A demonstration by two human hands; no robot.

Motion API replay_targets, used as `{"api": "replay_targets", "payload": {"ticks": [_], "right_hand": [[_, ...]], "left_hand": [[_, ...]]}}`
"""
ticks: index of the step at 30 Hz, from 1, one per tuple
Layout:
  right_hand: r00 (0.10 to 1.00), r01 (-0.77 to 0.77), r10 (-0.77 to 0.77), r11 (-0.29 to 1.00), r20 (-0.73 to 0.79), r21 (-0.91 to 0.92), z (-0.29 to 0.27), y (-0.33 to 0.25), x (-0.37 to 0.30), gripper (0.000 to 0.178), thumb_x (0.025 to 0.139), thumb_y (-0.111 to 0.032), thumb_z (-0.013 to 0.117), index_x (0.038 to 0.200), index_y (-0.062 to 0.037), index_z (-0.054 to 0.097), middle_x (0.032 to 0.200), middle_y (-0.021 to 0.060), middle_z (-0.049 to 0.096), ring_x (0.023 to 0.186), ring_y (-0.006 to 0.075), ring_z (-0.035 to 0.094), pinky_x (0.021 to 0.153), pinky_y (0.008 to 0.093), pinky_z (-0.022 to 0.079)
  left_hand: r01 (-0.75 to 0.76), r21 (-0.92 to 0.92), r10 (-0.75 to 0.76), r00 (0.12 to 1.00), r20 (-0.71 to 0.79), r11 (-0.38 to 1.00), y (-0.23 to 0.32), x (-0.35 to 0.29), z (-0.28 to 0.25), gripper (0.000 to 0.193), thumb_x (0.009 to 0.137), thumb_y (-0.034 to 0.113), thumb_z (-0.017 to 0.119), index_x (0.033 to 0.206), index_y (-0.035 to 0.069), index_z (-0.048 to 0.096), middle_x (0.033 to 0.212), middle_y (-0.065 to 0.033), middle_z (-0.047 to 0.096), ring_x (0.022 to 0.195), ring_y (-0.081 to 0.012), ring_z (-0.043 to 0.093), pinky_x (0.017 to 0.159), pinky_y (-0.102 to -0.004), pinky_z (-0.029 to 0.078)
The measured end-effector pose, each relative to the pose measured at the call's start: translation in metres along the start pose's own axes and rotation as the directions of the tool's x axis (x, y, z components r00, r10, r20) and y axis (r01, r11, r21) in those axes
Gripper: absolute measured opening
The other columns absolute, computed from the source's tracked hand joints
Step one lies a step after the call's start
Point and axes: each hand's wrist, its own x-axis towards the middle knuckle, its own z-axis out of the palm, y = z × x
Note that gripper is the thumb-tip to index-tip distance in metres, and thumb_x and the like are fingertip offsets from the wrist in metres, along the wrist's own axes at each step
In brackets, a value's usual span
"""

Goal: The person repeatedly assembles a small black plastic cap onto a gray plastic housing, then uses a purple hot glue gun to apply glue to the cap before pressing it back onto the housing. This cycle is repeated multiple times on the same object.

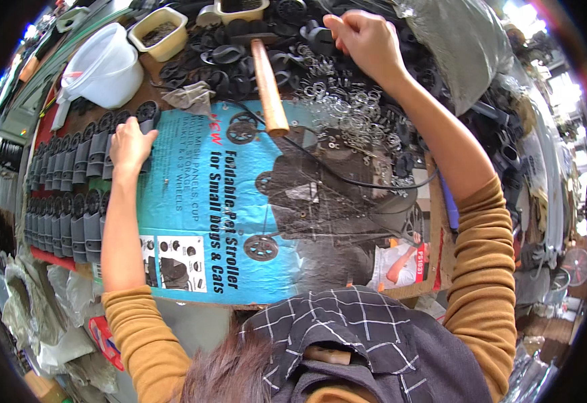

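Note:
My left hand [131,146] is at the right end of the back row of grey and black caster wheels [98,151]. Its thumb and fingers close around a single caster wheel [147,115]. Over the back of the table my right hand [370,47] is raised with its fingers curled together. What they hold, if anything, is hidden. Beneath and beside it lies a heap of black plastic parts [226,55], with loose metal coil springs [350,111] nearer to me. A wooden-handled hammer [270,91] lies between my hands, its handle pointing toward me.
A printed blue cardboard sheet [246,221] covers the table's middle. At the back left are a white plastic tub [108,67], a cream container of small parts [159,33] and a crumpled cloth [191,99]. A black cable [347,180] crosses the sheet. Grey plastic sheeting [458,47] hangs at the back right.

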Motion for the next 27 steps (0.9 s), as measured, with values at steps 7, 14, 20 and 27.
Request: {"api": "replay_targets", "payload": {"ticks": [7,14,20,27], "right_hand": [[0.971,-0.109,0.087,0.990,0.224,0.090,-0.022,0.010,-0.108,0.024,0.084,-0.024,0.071,0.077,-0.0019,0.066,0.066,0.0112,0.061,0.062,0.0257,0.060,0.062,0.0373,0.047],[0.912,0.398,-0.355,0.887,0.203,-0.236,0.041,-0.012,-0.139,0.019,0.076,-0.027,0.074,0.076,-0.0101,0.066,0.088,0.0033,0.059,0.098,0.0219,0.052,0.087,0.0370,0.039],[0.970,0.232,-0.216,0.960,0.111,-0.155,0.038,-0.015,-0.142,0.009,0.079,-0.019,0.070,0.083,-0.0115,0.073,0.086,0.0012,0.063,0.094,0.0210,0.056,0.086,0.0351,0.038],[0.869,-0.394,0.142,0.778,0.474,0.489,-0.020,-0.048,-0.191,0.020,0.089,-0.007,0.067,0.108,-0.0006,0.071,0.098,0.0063,0.070,0.092,0.0091,0.063,0.082,0.0241,0.051]], "left_hand": [[-0.017,-0.245,0.012,1.000,-0.025,0.969,0.029,-0.045,-0.045,0.070,0.071,0.035,0.071,0.128,0.003,0.045,0.117,-0.0270,0.061,0.108,-0.0419,0.060,0.094,-0.0469,0.048],[-0.160,-0.692,0.420,0.880,0.224,0.704,0.121,-0.224,-0.039,0.086,0.069,0.038,0.076,0.138,0.002,0.038,0.125,-0.0238,0.048,0.120,-0.0391,0.046,0.106,-0.0446,0.037],[-0.170,-0.779,0.440,0.886,0.148,0.604,0.177,-0.265,-0.023,0.089,0.074,0.046,0.078,0.141,0.003,0.037,0.127,-0.0204,0.047,0.109,-0.0333,0.051,0.097,-0.0413,0.043],[-0.485,-0.818,0.415,0.843,-0.344,0.309,0.202,-0.205,-0.016,0.037,0.084,0.015,0.072,0.117,0.001,0.062,0.104,-0.0141,0.062,0.088,-0.0231,0.059,0.076,-0.0336,0.049]]}}
